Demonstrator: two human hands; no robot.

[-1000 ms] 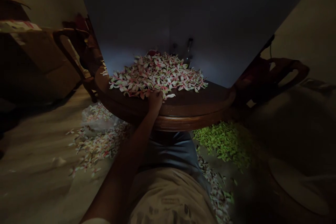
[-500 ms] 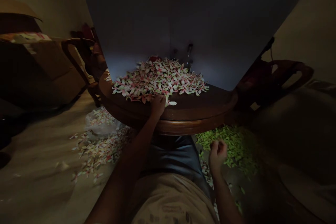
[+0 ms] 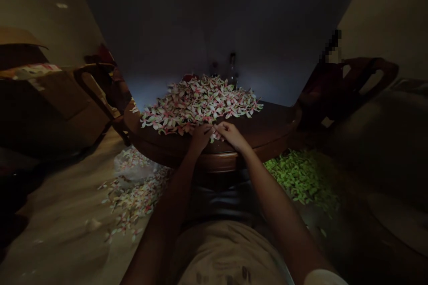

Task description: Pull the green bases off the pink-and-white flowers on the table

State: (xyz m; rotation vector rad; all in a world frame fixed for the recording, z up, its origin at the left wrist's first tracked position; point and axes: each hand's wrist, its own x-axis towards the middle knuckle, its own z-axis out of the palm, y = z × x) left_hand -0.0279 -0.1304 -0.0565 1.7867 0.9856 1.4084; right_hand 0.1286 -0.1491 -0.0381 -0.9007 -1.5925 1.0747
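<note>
A heap of pink-and-white flowers [image 3: 207, 98], which look artificial, is piled on the round dark wooden table [image 3: 270, 120]. At the heap's front edge, my left hand [image 3: 200, 137] is closed, with its fingertips on a flower [image 3: 216, 134]. My right hand [image 3: 232, 135] meets it from the right, thumb and finger pinched at the same flower. The fingers and dim light partly hide the flower, and its petals show just below the fingertips.
Green flower-like pieces [image 3: 301, 176] lie in a pile at lower right. More pink-and-white flowers [image 3: 140, 191] are heaped on the floor at left, near a clear plastic bag [image 3: 130, 167]. Grey panels [image 3: 267, 53] stand behind the table, with a bottle [image 3: 232, 71]. Chairs flank it.
My right hand has come up from above the green pile to the table and joined my left hand at the flower. My left hand stays near the heap's front edge. The view has shifted slightly.
</note>
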